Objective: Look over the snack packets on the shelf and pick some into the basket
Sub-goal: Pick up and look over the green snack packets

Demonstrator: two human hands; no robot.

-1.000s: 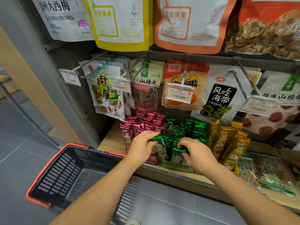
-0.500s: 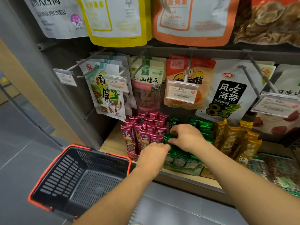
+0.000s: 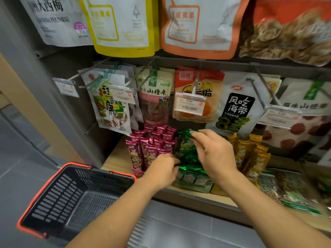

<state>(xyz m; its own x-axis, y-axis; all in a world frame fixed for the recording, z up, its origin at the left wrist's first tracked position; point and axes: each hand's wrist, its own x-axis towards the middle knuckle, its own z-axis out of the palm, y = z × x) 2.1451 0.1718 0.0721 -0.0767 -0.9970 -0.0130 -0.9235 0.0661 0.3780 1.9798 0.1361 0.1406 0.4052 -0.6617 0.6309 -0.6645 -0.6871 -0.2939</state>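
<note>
Green foil packets (image 3: 186,152), crinkled | right hand (image 3: 216,156) pinches one | left hand (image 3: 161,171) grips others

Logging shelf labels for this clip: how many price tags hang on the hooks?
4, left to right along the middle row: far-left tag, second tag, middle tag marked 3.90, right tag. Others may be hidden or out of frame.

Grey tiled floor (image 3: 18,185); tan wall (image 3: 34,115)
</note>
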